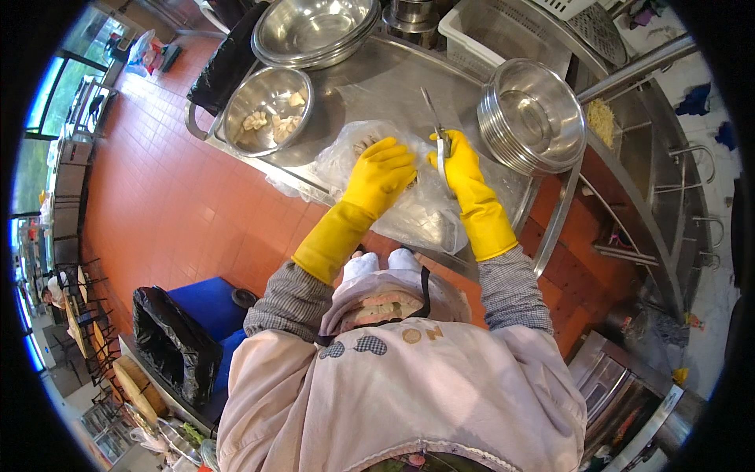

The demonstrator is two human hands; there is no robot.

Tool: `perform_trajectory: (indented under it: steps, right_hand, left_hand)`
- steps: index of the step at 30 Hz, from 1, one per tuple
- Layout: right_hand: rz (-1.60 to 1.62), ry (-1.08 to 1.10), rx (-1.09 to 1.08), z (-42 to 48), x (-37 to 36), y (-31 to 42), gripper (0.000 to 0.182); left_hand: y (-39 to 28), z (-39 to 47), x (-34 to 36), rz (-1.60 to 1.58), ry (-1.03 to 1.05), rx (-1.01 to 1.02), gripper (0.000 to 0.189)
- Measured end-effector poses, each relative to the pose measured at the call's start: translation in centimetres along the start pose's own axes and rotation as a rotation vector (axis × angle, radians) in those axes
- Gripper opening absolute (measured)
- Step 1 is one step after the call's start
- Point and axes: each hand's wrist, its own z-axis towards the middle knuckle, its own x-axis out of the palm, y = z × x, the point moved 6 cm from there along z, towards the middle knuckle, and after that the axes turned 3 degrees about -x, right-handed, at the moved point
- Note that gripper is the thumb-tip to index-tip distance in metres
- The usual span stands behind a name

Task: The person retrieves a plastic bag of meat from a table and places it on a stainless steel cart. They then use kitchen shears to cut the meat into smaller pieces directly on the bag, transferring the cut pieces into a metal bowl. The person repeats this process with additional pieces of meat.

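My left hand (386, 174), in a yellow rubber glove, lies over a clear plastic bag (424, 218) on the steel table. Brownish-grey pieces (364, 144) show beside its fingers; what they are, and whether the hand grips one, is hard to tell. To the right, my gloved right hand (457, 159) is closed around the handles of metal scissors (439, 133), whose blades point away from me. At the left stands a steel bowl (227, 112) with several pale, lumpy food pieces (285, 127) in it.
Wide stacked steel bowls (259, 41) stand at the back left of the table (407, 71). A stack of steel bowls (486, 118) is at the right, near a white plastic basket (466, 47). A black-lined blue bin (203, 301) stands on the floor at the lower left.
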Motion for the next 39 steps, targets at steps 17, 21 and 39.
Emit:
perform_trajectory:
  steps: [17, 21, 39]
  right_hand:
    - [0.438, 0.544, -0.074, -8.8, 2.2, 9.0, 0.050]
    - [0.033, 0.361, -0.116, -6.9, 4.1, 4.4, 0.052]
    - [-0.165, 0.041, 0.112, -4.4, -0.2, 3.0, 0.056]
  left_hand:
    - [-1.4, -5.6, -4.7, 0.020, 0.450, -0.143, 0.048]
    - [-0.4, -7.9, -6.5, 0.022, 0.552, -0.274, 0.038]
    - [6.1, -1.5, 6.4, 0.527, 0.502, -0.253, 0.046]
